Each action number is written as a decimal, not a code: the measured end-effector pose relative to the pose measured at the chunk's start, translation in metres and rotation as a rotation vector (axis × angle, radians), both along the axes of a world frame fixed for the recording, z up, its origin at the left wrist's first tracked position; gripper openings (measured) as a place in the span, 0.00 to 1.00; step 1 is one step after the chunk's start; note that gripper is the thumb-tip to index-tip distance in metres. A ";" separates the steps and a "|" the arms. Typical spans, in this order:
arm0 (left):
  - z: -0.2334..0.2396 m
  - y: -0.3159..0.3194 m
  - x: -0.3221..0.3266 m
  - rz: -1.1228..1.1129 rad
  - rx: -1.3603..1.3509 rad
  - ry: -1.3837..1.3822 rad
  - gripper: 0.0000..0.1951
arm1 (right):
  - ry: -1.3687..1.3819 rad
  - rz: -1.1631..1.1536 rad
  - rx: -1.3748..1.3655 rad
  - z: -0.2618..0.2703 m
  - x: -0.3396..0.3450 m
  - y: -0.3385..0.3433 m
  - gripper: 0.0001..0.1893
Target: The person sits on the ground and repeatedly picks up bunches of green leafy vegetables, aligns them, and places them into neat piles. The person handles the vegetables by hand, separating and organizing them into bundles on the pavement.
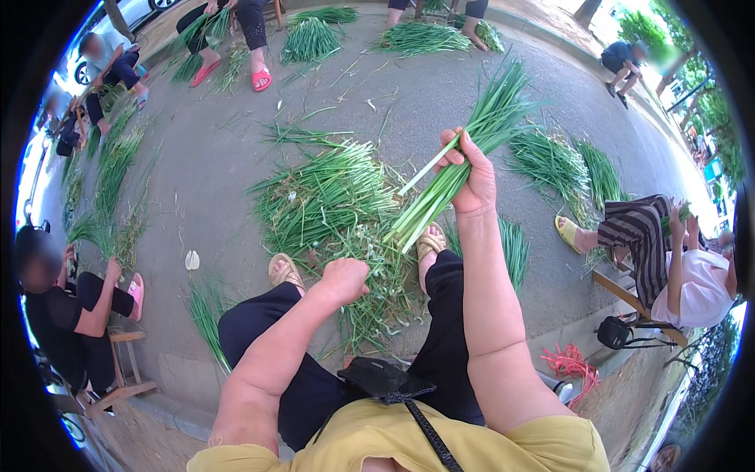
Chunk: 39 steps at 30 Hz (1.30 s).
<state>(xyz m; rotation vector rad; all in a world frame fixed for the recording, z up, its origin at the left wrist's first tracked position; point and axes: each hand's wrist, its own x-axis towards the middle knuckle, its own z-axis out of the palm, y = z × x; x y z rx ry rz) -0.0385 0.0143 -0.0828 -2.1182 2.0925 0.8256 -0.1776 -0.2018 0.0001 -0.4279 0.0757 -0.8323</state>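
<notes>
My right hand (472, 171) is raised out in front, shut around a bunch of garlic chives (427, 206). Their pale stem ends slant down towards my knees, and the green leaf tips (501, 94) fan out beyond my fingers. One stalk sticks out apart from the bunch on its left side. My left hand (345, 280) is curled into a fist over a heap of stripped leaves and trimmings (377, 301) between my feet. Whether anything is in that fist is hidden. Just beyond lies a large pile of untied chives (330, 194) on the asphalt.
More chives lie beside my left knee (206, 307) and right knee (513, 248), and at the right (548, 162). Several seated people surround the paved area; one at left (65, 307) holds chives. Red plastic ties (572, 369) lie at right. A black bag (377, 377) rests at my lap.
</notes>
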 end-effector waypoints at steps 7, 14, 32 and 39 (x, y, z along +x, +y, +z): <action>0.028 -0.030 0.011 0.224 -0.177 0.400 0.18 | 0.032 0.085 -0.095 0.005 0.002 0.012 0.08; 0.098 -0.041 0.023 0.389 -0.191 1.486 0.21 | 0.343 0.145 -0.233 0.008 0.023 0.035 0.14; 0.087 -0.034 0.033 0.576 -0.288 1.440 0.11 | 0.606 0.130 -0.260 0.007 0.049 0.049 0.13; 0.083 -0.034 0.030 0.641 -0.409 1.220 0.09 | 0.684 0.102 -0.279 0.003 0.050 0.047 0.12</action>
